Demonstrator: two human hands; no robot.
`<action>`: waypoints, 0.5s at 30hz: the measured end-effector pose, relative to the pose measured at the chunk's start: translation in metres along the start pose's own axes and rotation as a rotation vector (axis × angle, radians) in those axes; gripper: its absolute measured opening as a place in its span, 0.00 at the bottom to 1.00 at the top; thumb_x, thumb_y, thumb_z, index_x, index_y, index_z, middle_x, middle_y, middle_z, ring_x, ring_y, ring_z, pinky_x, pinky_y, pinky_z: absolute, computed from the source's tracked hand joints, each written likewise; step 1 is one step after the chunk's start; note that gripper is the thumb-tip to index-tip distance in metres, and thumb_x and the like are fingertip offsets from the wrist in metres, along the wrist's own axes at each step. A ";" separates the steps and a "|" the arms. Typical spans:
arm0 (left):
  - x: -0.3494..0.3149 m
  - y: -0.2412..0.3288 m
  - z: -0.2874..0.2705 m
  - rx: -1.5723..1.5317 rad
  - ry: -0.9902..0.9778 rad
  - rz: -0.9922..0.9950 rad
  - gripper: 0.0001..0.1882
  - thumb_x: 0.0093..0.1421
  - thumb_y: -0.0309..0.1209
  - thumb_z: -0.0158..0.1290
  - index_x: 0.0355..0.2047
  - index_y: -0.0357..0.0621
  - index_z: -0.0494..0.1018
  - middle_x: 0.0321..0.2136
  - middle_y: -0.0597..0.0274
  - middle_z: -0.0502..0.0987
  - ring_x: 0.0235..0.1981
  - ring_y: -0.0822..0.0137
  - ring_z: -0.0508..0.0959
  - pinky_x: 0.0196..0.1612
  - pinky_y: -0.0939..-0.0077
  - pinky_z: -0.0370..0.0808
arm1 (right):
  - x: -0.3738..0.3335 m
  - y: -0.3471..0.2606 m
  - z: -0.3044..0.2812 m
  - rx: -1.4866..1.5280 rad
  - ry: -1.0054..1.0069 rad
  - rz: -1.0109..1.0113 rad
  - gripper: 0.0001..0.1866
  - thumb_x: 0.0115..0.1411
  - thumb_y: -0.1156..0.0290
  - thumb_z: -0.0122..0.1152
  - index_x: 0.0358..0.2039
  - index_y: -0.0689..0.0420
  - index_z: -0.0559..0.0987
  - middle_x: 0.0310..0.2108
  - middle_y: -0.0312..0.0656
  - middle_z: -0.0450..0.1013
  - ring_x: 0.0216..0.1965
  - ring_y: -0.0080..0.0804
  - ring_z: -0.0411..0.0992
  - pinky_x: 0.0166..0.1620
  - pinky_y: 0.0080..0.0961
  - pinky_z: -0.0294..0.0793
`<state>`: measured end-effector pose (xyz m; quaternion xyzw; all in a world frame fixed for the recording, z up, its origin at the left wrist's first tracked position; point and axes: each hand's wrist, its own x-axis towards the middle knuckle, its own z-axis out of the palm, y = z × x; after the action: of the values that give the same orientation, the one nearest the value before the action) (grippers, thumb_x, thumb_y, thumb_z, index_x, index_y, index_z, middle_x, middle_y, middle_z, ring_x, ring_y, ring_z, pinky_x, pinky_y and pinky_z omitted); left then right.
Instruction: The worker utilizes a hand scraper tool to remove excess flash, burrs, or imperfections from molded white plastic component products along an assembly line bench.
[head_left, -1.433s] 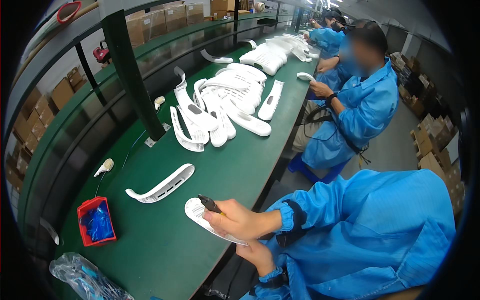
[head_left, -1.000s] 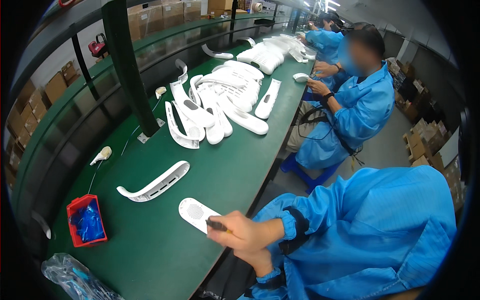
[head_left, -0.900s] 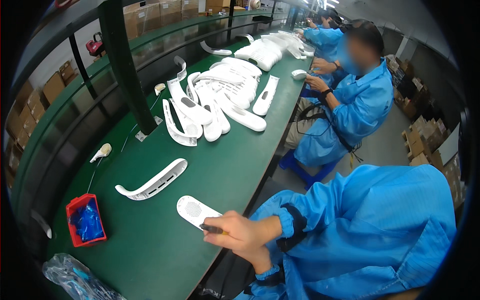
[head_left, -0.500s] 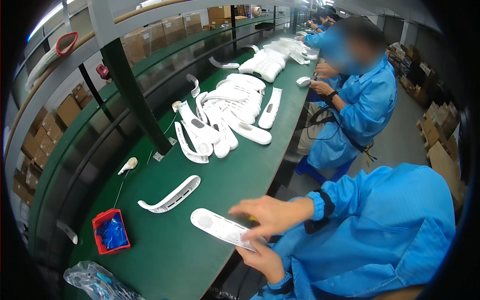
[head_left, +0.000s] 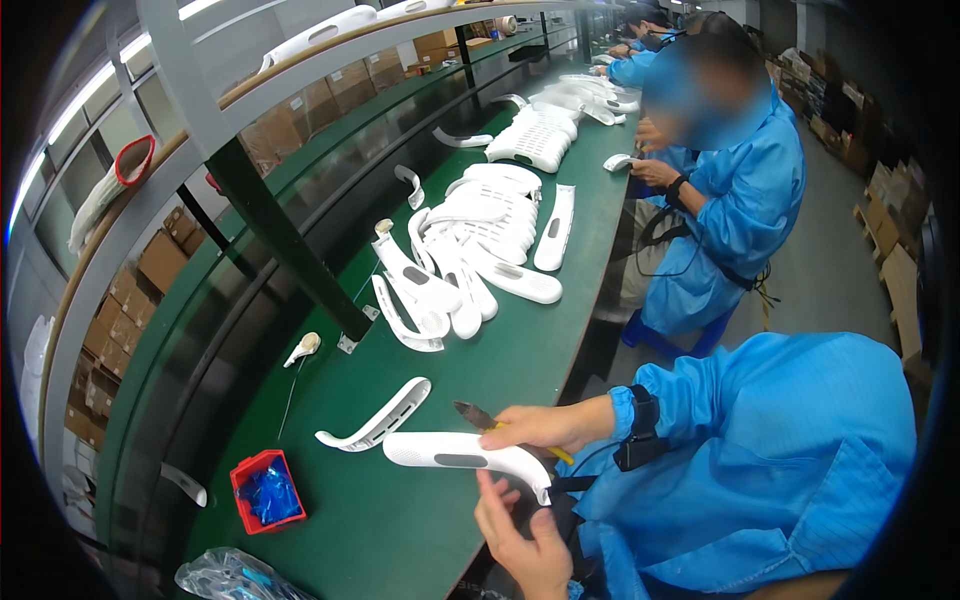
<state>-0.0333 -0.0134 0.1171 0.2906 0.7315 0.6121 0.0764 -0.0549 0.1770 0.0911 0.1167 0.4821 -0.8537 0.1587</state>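
My right hand (head_left: 545, 428) is closed on a long white curved plastic shell (head_left: 418, 449), thumb on its upper face. The same hand also holds nippers (head_left: 476, 415) with yellow handles, jaws sticking out past the fingers. The shell's smooth face is up, showing a dark grey oval inlay. Below the shell's curved end is my left hand (head_left: 530, 545), palm up, fingers and thumb apart. A fingertip lies at the shell's lower edge; whether it touches is unclear. Another white shell (head_left: 385, 415) rests on its side on the green bench (head_left: 375, 530), just beyond the held one.
A red bin (head_left: 294, 495) contains blue pieces, near a clear plastic bag (head_left: 235, 575). Many white shells (head_left: 490, 235) are heaped farther along the bench. A green post (head_left: 290, 240) rises from the bench. At the far right sits a co-worker (head_left: 720, 230) in blue.
The shell has been turned over, from its perforated, hollow side to its smooth side. My left hand has let go of its end, and my right hand now grips it. The view has shifted slightly.
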 end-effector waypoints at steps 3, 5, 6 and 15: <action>0.001 -0.010 -0.013 -0.122 0.103 -0.122 0.30 0.64 0.31 0.51 0.64 0.32 0.58 0.45 0.50 0.73 0.41 0.61 0.74 0.48 0.69 0.71 | 0.005 -0.009 0.003 -0.129 -0.027 -0.084 0.24 0.65 0.56 0.58 0.49 0.64 0.73 0.35 0.36 0.75 0.28 0.17 0.70 0.28 0.16 0.69; 0.006 -0.024 -0.029 0.074 0.109 -0.232 0.29 0.62 0.25 0.48 0.64 0.31 0.58 0.49 0.43 0.71 0.48 0.52 0.73 0.54 0.62 0.69 | 0.012 -0.018 0.008 -0.286 -0.052 -0.196 0.23 0.64 0.54 0.59 0.47 0.64 0.74 0.27 0.32 0.71 0.21 0.16 0.63 0.22 0.17 0.60; 0.013 -0.026 -0.030 0.075 0.101 -0.215 0.29 0.62 0.25 0.48 0.64 0.31 0.58 0.49 0.43 0.71 0.48 0.52 0.73 0.54 0.62 0.69 | 0.018 -0.023 0.012 -0.289 -0.046 -0.213 0.23 0.64 0.54 0.59 0.47 0.64 0.74 0.27 0.32 0.71 0.21 0.16 0.63 0.22 0.17 0.60; 0.041 -0.027 -0.026 0.568 0.171 0.242 0.34 0.56 0.21 0.46 0.64 0.30 0.56 0.58 0.27 0.61 0.57 0.31 0.63 0.62 0.49 0.59 | 0.049 -0.039 0.048 -0.314 -0.094 -0.073 0.23 0.65 0.56 0.59 0.47 0.65 0.73 0.38 0.38 0.72 0.33 0.20 0.72 0.31 0.18 0.74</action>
<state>-0.0881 -0.0168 0.1077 0.3325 0.8372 0.4101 -0.1427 -0.1172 0.1471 0.1289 0.0330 0.6054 -0.7777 0.1660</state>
